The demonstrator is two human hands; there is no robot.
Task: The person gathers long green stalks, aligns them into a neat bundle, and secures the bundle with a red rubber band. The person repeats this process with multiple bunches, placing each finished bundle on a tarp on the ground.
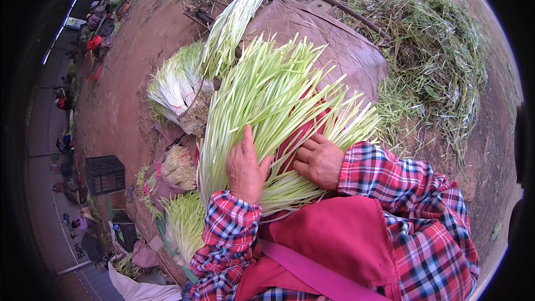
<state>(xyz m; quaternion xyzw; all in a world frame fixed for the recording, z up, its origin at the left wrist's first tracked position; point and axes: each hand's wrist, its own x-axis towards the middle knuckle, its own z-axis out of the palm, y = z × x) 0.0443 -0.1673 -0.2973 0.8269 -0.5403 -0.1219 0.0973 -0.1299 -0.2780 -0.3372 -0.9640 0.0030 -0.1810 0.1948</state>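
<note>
A broad heap of long, pale yellow-green leaf stalks (259,88), resembling blanched garlic chives, fans out over the red apron (330,238) on my lap. My left hand (248,167) lies flat on the heap's near part, index finger pointing away and thumb spread aside. At the right, my right hand (319,161) has its fingers curled against the stalks, above a strip of red cloth. Whether it pinches any stalks is hidden. Beyond the heap, a long white-stemmed bundle (240,21) lies slanting across a metal frame and brown sheet (317,37).
Tied bundles with white stems (177,88) sit to the left, near another bundle with cut ends showing (179,167). More loose leaves (186,221) lie nearer me. A black plastic crate (105,174) stands farther left. Leaf waste (434,62) covers the ground at right. Several people appear far left.
</note>
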